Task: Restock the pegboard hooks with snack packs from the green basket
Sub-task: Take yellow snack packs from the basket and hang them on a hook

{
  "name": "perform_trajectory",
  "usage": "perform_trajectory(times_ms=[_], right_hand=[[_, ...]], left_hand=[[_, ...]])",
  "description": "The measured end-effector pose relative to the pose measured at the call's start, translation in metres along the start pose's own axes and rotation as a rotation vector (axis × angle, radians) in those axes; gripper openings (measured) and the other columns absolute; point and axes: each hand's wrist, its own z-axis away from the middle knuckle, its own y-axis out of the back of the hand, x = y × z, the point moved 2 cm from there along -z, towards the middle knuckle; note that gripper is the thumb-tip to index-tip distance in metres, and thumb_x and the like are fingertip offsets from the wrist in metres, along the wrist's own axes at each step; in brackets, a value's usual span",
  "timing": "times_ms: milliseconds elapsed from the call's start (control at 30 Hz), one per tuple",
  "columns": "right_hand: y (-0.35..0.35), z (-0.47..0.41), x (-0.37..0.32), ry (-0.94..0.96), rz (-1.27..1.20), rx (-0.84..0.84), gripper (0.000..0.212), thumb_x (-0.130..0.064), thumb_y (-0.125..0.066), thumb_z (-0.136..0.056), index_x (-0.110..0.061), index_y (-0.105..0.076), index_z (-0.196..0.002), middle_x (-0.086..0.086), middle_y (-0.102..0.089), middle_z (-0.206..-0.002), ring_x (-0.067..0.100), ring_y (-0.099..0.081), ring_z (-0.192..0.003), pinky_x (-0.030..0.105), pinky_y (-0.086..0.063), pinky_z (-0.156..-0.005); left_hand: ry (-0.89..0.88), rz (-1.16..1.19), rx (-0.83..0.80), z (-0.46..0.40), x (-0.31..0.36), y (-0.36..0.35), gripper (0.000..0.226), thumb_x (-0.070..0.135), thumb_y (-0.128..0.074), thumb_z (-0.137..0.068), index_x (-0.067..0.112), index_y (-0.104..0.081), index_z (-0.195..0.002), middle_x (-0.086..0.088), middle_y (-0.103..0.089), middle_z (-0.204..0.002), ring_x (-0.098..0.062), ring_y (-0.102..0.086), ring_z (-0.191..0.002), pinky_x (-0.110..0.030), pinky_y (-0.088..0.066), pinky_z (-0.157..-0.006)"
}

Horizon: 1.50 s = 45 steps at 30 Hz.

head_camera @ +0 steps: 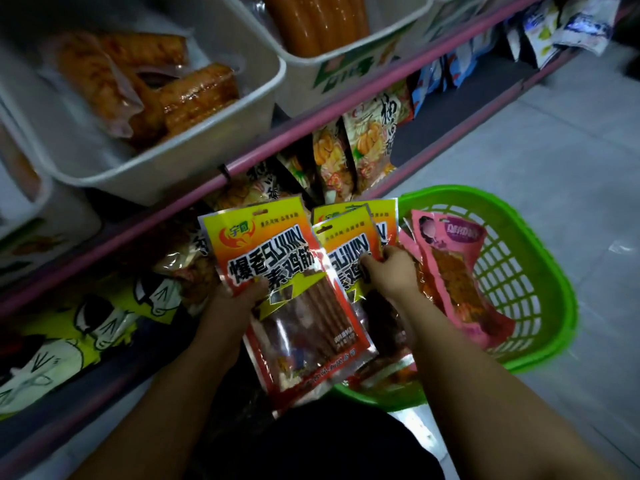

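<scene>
Head view: left hand (239, 296) grips one yellow pack (277, 289) at centre, long axis running up-frame toward the pink rail (311, 129), while right hand (388, 268) pinches two more packs (349, 251) over the basket (540, 271) at right. Left is nearer the hanging packs (346, 157) above, though no hook is plainly visible, and open floor lies right

Small snack shop, pink-edged shelves (311, 129) of hanging snack packets (372, 140), white bins (173, 161) of packaged food
</scene>
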Motion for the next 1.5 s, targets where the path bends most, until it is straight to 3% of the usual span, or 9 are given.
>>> perform_trajectory(times_ms=[300, 400, 567, 700, 867, 1000, 1167, 1367, 1500], right_hand=[[0.088, 0.046, -0.06, 0.231, -0.687, 0.045, 0.004, -0.012, -0.064, -0.089, -0.015, -0.067, -0.09, -0.008, -0.074, -0.072, 0.004, -0.07, -0.065, 0.02, -0.054, -0.054], [0.129, 0.059, -0.089, 0.359, -0.542, 0.236, 0.01, -0.027, -0.069, -0.085, -0.019, -0.069, -0.077, -0.001, -0.074, -0.078, 0.017, -0.071, -0.078, 0.043, -0.059, -0.076], [0.188, 0.085, -0.163, 0.565, -0.206, 0.338, 0.048, -0.072, -0.059, -0.065, -0.025, -0.068, -0.07, -0.005, -0.068, -0.056, 0.002, -0.055, -0.054, 0.044, -0.052, -0.057], [0.199, 0.115, -0.229, 0.725, -0.233, 0.123, 0.049, -0.073, -0.068, -0.059, -0.029, -0.073, -0.079, 0.001, -0.072, -0.064, 0.014, -0.064, -0.055, 0.044, -0.055, -0.058], [0.178, 0.158, -0.31, 0.961, -0.388, -0.094, 0.024, -0.055, -0.072, -0.066, -0.032, -0.073, -0.07, -0.011, -0.067, -0.053, -0.004, -0.053, -0.044, 0.013, -0.041, -0.043], [0.141, 0.184, -0.369, 1.068, -0.474, -0.235, 0.02, -0.048, -0.074, -0.071, -0.028, -0.073, -0.068, -0.014, -0.065, -0.052, -0.004, -0.052, -0.045, 0.011, -0.038, -0.043], [0.083, 0.221, -0.424, 1.138, -0.471, -0.388, 0.032, -0.039, -0.074, -0.077, -0.007, -0.07, -0.079, 0.005, -0.073, -0.067, 0.009, -0.061, -0.054, 0.026, -0.044, -0.053], [0.05, 0.246, -0.462, 1.135, -0.485, -0.558, 0.012, -0.03, -0.07, -0.084, -0.018, -0.072, -0.086, 0.003, -0.076, -0.085, 0.021, -0.073, -0.08, 0.041, -0.057, -0.076], [0.048, 0.256, -0.475, 1.142, -0.548, -0.547, 0.017, -0.03, -0.068, -0.084, -0.013, -0.07, -0.088, 0.003, -0.076, -0.084, 0.02, -0.073, -0.078, 0.037, -0.058, -0.073]], left_hand=[[-0.236, -0.105, -0.081, 0.026, 0.073, -0.032, 0.016, 0.024, -0.06, -0.09, 0.034, -0.072, -0.085, 0.015, -0.074, -0.086, -0.007, -0.07, -0.084, -0.034, -0.051, -0.082], [-0.353, -0.1, -0.041, 0.036, 0.114, -0.029, 0.009, 0.029, -0.061, -0.089, 0.031, -0.069, -0.093, 0.009, -0.073, -0.098, -0.014, -0.067, -0.097, -0.044, -0.049, -0.094], [-0.696, -0.077, 0.193, 0.07, 0.209, 0.005, 0.014, 0.035, -0.06, -0.082, 0.039, -0.069, -0.091, 0.023, -0.072, -0.088, -0.001, -0.068, -0.09, -0.023, -0.053, -0.084], [-0.87, 0.031, 0.447, 0.091, 0.276, 0.065, 0.011, 0.034, -0.061, -0.08, 0.041, -0.07, -0.083, 0.02, -0.071, -0.085, -0.009, -0.068, -0.091, -0.029, -0.052, -0.082], [-0.919, 0.041, 0.623, 0.111, 0.328, 0.131, 0.012, 0.032, -0.06, -0.084, 0.038, -0.067, -0.076, 0.023, -0.066, -0.071, 0.003, -0.06, -0.072, -0.025, -0.05, -0.075], [-0.84, 0.001, 0.566, 0.124, 0.348, 0.166, 0.014, 0.035, -0.064, -0.08, 0.029, -0.067, -0.092, 0.008, -0.07, -0.098, -0.02, -0.065, -0.099, -0.049, -0.048, -0.097], [-0.744, 0.237, 0.37, 0.134, 0.362, 0.188, 0.017, 0.02, -0.058, -0.09, 0.017, -0.074, -0.085, -0.002, -0.076, -0.088, -0.018, -0.072, -0.081, -0.032, -0.058, -0.071], [-0.695, 0.262, 0.303, 0.141, 0.379, 0.21, 0.017, 0.023, -0.057, -0.091, 0.016, -0.072, -0.089, -0.003, -0.076, -0.081, -0.017, -0.072, -0.069, -0.026, -0.056, -0.054], [-0.847, 0.117, 0.367, 0.153, 0.402, 0.228, 0.021, 0.024, -0.068, -0.078, 0.022, -0.068, -0.099, -0.003, -0.075, -0.095, -0.019, -0.072, -0.084, -0.034, -0.058, -0.071]])
